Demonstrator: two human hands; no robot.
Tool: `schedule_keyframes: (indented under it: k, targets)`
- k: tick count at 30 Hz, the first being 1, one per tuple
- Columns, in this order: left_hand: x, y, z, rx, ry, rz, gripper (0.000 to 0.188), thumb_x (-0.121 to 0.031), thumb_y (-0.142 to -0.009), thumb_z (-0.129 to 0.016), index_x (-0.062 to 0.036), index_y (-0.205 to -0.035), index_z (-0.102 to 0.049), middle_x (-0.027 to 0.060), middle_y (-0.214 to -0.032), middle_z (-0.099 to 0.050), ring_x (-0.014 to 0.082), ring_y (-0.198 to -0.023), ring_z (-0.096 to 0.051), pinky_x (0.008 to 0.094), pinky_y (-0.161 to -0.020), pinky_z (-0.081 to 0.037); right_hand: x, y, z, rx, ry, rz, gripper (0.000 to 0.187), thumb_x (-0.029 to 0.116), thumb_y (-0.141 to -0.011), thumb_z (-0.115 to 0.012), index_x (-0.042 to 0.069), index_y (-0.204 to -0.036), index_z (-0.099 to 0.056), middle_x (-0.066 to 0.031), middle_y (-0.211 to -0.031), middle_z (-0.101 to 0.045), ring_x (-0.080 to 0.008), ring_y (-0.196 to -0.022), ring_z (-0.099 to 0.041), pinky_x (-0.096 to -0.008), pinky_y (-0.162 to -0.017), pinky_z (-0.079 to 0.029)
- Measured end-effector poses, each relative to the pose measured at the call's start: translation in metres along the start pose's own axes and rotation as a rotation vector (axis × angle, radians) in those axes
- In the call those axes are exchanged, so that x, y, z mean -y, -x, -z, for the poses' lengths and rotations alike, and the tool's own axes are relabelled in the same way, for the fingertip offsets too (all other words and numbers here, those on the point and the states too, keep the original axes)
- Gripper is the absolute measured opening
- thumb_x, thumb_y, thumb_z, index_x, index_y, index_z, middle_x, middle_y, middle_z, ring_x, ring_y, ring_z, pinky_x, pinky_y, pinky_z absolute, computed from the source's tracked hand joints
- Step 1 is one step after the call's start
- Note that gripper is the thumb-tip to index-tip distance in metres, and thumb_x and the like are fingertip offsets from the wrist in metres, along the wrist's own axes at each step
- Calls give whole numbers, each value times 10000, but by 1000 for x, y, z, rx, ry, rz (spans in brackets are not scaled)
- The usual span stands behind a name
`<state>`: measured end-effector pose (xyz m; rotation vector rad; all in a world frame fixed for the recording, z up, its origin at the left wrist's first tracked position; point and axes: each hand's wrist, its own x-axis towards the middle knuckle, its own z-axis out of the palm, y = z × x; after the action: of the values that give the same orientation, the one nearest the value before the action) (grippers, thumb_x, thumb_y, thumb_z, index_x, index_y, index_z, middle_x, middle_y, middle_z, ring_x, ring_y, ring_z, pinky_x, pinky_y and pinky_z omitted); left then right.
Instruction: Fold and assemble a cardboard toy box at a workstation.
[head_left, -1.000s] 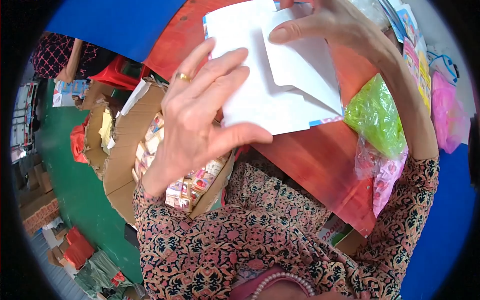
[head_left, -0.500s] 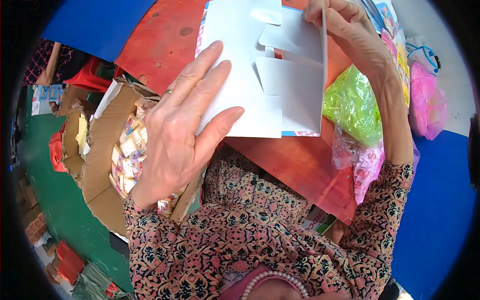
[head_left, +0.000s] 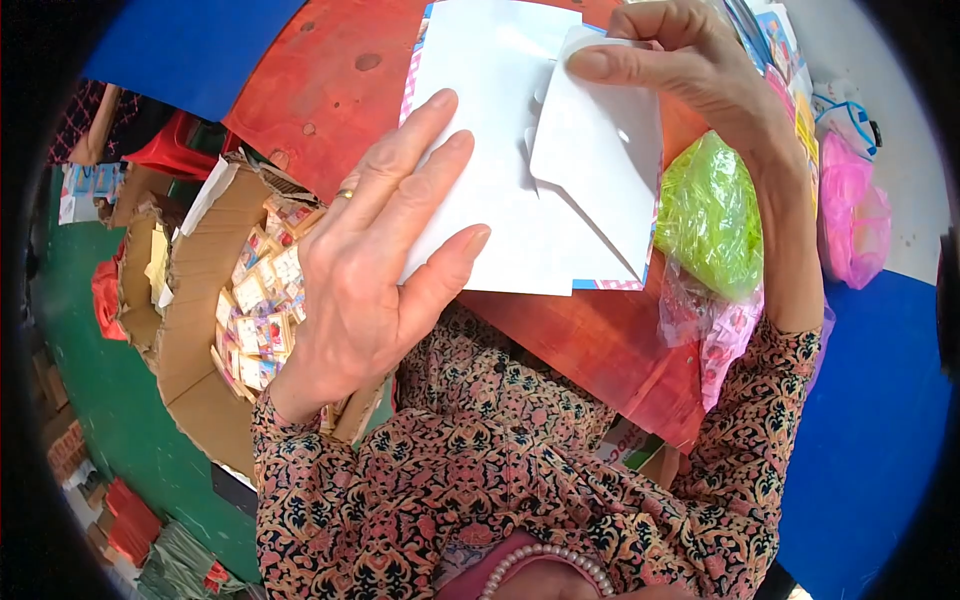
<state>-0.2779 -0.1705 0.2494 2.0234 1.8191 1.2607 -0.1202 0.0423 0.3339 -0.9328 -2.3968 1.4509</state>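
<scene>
A flat cardboard box blank [head_left: 490,215] lies on the red tabletop, its white side up and a pink-checked, blue-trimmed print showing along its edges. My left hand [head_left: 365,250] rests on the left panel with fingers stretched and thumb apart, a ring on one finger. At the upper right, my right hand [head_left: 675,55] pinches a white flap [head_left: 585,125] between thumb and fingers. That flap is tilted over toward the middle of the blank and hides part of the cut slots beneath.
Left of me stands an open carton [head_left: 195,320] full of small wrapped packets [head_left: 262,325]. A bag of green strips [head_left: 712,215] lies on the red table [head_left: 575,335] by my right forearm. A pink bag [head_left: 852,215] is farther right. Another person's arm [head_left: 97,125] shows at the far left.
My right hand has moved left, swinging the upright right side over toward the middle. The inner flaps are now mostly covered. My left hand stays on the panel, shifting slightly with the blank.
</scene>
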Motion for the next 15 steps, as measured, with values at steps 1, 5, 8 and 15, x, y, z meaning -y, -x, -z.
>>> schedule_keyframes:
  k: [1,5,8,15]
  targets:
    - [1,0,0,0,-3,-9,426,-45,-858,-557,89,-1262,-563,248,-1386,-502,359,-1278,-508,401,-1055,-395,2,-2,-3,-3,96,-24,294,253,-787,-814,84,-607,-655,53,-513,-511,-58,-532,-445,-251,-532,-302]
    - [1,1,0,1,0,3,423,-44,-856,-551,86,-1259,-567,242,-1383,-507,360,-1271,-515,398,-1049,-403,30,-5,-11,82,561,-252,256,251,-770,-821,35,-735,-688,-13,-701,-610,-92,-678,-549,-262,-611,-404]
    - [3,3,0,-5,-28,-17,420,-45,-857,-541,82,-1256,-570,239,-1380,-510,365,-1255,-528,397,-1036,-417,-11,-6,-14,-72,586,-35,601,465,-716,-804,-2,-1072,-673,-58,-913,-652,-161,-843,-605,-285,-765,-474]
    - [7,-1,0,-60,-76,-41,416,-77,-845,-600,72,-1233,-581,231,-1357,-530,394,-1179,-571,423,-970,-472,-20,9,-38,-278,237,155,323,257,-736,-842,48,-923,-681,-20,-939,-614,-101,-861,-593,-215,-761,-461]
